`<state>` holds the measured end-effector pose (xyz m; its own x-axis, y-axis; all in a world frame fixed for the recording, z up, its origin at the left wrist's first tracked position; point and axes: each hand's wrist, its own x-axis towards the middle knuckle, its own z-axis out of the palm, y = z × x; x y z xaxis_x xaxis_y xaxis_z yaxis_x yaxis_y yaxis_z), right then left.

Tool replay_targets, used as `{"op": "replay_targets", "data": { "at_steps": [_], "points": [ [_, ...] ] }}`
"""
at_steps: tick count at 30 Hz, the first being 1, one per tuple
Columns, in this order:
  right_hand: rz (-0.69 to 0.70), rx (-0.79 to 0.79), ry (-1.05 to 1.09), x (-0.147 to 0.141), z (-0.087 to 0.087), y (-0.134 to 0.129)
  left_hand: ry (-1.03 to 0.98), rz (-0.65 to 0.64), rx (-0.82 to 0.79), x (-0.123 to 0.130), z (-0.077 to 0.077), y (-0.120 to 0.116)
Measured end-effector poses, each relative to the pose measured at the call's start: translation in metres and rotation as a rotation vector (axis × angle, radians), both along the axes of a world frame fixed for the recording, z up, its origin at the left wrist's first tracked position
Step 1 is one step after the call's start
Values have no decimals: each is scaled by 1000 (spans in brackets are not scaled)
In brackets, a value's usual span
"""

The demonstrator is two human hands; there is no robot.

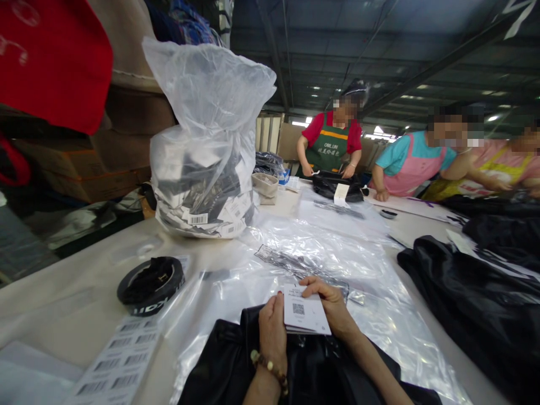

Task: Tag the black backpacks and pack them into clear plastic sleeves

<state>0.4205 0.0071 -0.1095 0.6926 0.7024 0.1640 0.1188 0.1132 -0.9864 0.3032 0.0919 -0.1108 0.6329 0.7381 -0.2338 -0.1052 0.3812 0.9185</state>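
Observation:
A white hang tag with a QR code is between my two hands, above a shiny black bag at the table's near side. My left hand, with a beaded bracelet on its wrist, pinches the tag's left edge. From the right, the fingers of my right hand are closed on its upper edge. The tag looks folded or layered along its bottom. Under the bag and beyond it lie clear plastic bags with dark print.
At left stand a roll of black printed tape, barcode label sheets and a big clear sack of tags. Black goods are heaped at right. Across the table, a person in a green apron handles a black item; other people work beside.

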Motion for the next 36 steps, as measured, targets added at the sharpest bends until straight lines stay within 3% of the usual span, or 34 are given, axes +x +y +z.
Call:
{"op": "replay_targets", "data": {
  "at_steps": [4,8,11,14,17,20,25,31,36],
  "points": [
    [24,-41,-58,0,-5,0,-50,-45,-214,2,7,0],
    [71,-132,-115,3,2,3,-42,-73,-262,2,11,3],
    [77,-251,-175,8,26,2,-2,-111,-296,-3,17,8],
    [-2,-356,-254,4,61,-11,44,-169,-301,-8,26,14],
    [-63,-458,-333,-25,92,-36,110,-220,-220,-11,32,20],
    [-49,-555,-333,-72,104,-57,224,-289,-20,-12,33,26],
    [-39,-679,-406,-133,92,-62,419,-434,396,-20,43,33],
    [33,-890,-843,-150,58,-54,595,-542,769,-31,67,35],
    [-284,-590,-1460,-145,22,-54,654,-598,925,-36,69,34]
  ]
}}
